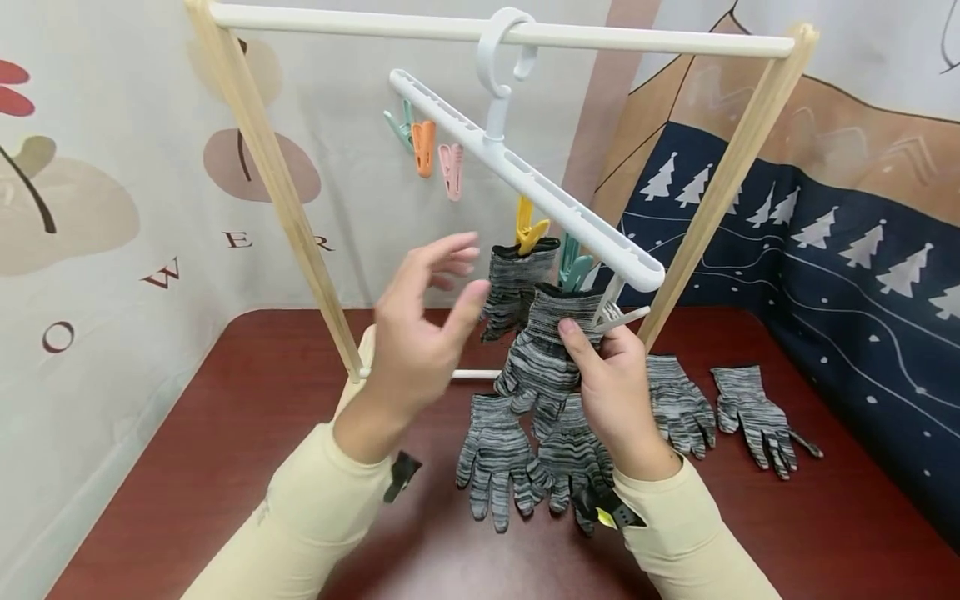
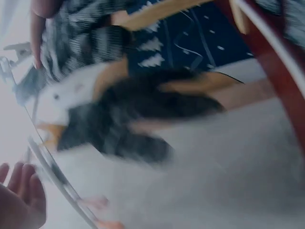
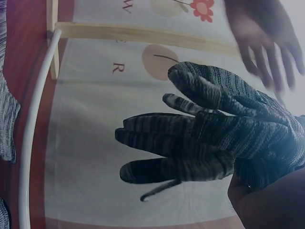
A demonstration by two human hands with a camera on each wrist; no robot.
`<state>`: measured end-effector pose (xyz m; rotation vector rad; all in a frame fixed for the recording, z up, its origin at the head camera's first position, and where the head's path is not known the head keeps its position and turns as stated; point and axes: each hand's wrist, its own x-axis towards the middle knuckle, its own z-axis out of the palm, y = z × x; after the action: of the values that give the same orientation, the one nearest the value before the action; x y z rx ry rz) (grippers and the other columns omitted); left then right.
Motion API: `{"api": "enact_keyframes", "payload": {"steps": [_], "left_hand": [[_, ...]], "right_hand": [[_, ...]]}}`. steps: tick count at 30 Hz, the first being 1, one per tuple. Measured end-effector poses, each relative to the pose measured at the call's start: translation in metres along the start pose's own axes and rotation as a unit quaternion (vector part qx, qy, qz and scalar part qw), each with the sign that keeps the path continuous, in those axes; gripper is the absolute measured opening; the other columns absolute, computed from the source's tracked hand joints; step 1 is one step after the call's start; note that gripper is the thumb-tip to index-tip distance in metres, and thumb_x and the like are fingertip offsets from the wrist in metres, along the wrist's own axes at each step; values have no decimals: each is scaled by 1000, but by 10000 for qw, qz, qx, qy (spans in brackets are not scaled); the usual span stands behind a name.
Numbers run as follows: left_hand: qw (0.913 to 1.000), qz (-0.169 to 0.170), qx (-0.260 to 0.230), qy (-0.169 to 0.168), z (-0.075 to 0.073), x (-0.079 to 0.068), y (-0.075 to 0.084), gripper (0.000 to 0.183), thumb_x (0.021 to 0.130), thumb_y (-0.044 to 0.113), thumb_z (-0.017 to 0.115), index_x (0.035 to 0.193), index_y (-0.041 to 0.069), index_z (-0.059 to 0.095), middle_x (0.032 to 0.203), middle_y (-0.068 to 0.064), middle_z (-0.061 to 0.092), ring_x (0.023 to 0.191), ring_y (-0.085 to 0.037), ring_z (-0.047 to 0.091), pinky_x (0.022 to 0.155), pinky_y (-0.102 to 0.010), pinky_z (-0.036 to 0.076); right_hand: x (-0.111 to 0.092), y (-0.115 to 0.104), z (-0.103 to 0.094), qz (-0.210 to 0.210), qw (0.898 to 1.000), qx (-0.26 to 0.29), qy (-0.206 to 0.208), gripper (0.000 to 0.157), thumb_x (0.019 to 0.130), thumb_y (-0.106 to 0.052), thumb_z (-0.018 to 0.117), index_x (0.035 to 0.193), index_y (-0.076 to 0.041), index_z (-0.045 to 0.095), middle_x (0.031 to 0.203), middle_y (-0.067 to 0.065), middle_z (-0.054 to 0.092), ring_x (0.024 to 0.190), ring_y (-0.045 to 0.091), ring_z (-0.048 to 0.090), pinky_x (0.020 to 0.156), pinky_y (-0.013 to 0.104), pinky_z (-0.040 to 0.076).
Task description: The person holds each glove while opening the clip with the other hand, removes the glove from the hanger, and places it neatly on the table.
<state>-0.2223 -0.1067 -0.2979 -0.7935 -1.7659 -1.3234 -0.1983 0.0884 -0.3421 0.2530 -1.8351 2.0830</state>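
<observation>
My right hand (image 1: 618, 400) pinches the cuff of a grey-and-black striped knit glove (image 1: 542, 358), thumb in front. A teal clothespin (image 1: 576, 268) grips that cuff, and a whitish clothespin (image 1: 617, 315) sits at its right end; both hang from a white clip hanger (image 1: 555, 196). To the left of the glove, my left hand (image 1: 412, 337) is raised with loosely bent fingers and nothing in it. Behind, a second glove (image 1: 510, 283) dangles from a yellow clothespin (image 1: 528, 229); it appears blurred in the left wrist view.
The hanger hooks over the top bar (image 1: 360, 21) of a wooden rack. Unused teal, orange (image 1: 423, 150) and pink (image 1: 452, 171) clothespins hang at its far end. More striped gloves (image 1: 495, 462) lie on the dark red table (image 1: 247, 467), two of them at the right (image 1: 753, 412).
</observation>
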Motion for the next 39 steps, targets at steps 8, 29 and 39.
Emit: {"api": "enact_keyframes", "payload": {"steps": [8,29,39], "left_hand": [[9683,-1529,-62,-1974,26,36,26,44,98,33,64,138,14,58,119,0,72,99,-5,67,87,-26,53],[9694,-1316,-128,-2068,42,48,34,17,98,30,65,98,15,72,79,5,68,68,-3,57,64,-23,45],[9664,-1517,-365,-2045,43,48,37,20,95,32,70,105,15,73,86,6,72,73,-1,63,68,-23,50]], "right_hand": [[1,-2,-2,-25,9995,-289,-114,18,99,-5,60,116,-9,64,109,-6,65,101,9,55,85,23,48],[1,-2,-3,-184,9985,-365,-375,33,99,-8,61,132,-8,62,128,-5,66,123,15,58,98,26,49],[0,1,0,-105,9984,-321,-449,18,97,-6,63,113,-11,68,104,-8,71,95,8,65,82,24,54]]}}
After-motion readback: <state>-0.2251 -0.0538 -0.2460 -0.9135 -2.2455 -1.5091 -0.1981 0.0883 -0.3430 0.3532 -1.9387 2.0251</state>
